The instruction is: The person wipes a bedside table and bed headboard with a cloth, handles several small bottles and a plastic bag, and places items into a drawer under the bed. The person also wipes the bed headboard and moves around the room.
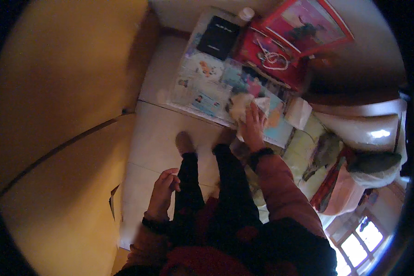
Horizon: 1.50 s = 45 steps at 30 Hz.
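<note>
My right hand reaches forward over a low table and presses on a crumpled pale cloth. The fingers lie across the cloth, and part of it is hidden beneath them. Pictures and printed sheets cover the tabletop around it. Nothing shows in my left hand, which hangs beside my left leg with loosely bent fingers, apart from the table.
On the table's far side are a black book, a white-lidded jar and an open red box holding a beaded necklace. A white paper box sits at the right edge. A yellow wooden panel stands left; a cushioned seat lies right.
</note>
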### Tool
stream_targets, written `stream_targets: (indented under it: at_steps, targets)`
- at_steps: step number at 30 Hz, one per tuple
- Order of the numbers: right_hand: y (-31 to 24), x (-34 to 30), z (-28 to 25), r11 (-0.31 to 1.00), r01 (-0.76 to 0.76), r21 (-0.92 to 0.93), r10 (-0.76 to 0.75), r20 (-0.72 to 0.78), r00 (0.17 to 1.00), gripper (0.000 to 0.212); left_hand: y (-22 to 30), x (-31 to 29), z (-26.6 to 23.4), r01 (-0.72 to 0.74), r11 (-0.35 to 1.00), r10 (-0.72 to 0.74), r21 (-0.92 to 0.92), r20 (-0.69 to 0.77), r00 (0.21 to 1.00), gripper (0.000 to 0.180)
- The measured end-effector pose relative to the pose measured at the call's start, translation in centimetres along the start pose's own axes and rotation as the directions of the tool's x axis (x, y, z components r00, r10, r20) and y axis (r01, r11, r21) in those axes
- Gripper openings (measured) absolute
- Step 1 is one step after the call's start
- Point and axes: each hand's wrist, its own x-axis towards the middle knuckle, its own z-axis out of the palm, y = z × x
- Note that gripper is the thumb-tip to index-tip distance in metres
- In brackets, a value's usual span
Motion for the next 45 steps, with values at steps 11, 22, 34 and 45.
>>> stream_targets:
  at_steps: [11, 22, 34, 45]
  targets:
    - [-2.4, -2.7, 1.3, 0.999, 0.008, -0.045, -0.005, 0.067, 0.998, 0.057, -0.6, 0.1, -0.3, 0.041, 0.995, -0.060, 0.095, 0.201, 0.978, 0.022]
    - [0.3, -33.1, -13.8, -0.266, -0.319, 0.910, 0.850, 0.377, 0.368, 0.035, 3.3, -3.4, -1.8, -0.129, 0.890, -0.059, 0.437, 0.392, 0.918, 0.023]
    - [-14.9, -45.7, -22.8, -0.508, 0.365, 0.781, 0.824, 0.317, 0.470, 0.047, -1.2, -14.4, -1.1, -0.279, 0.852, -0.051, 0.442, 0.601, 0.797, 0.026]
    - [-33.0, -66.7, -29.4, -0.003, 0.409, 0.912, 1.000, -0.003, 0.015, 0.050, -5.8, -20.2, 3.8, -0.409, 0.655, -0.350, 0.635, 0.735, 0.581, 0.033]
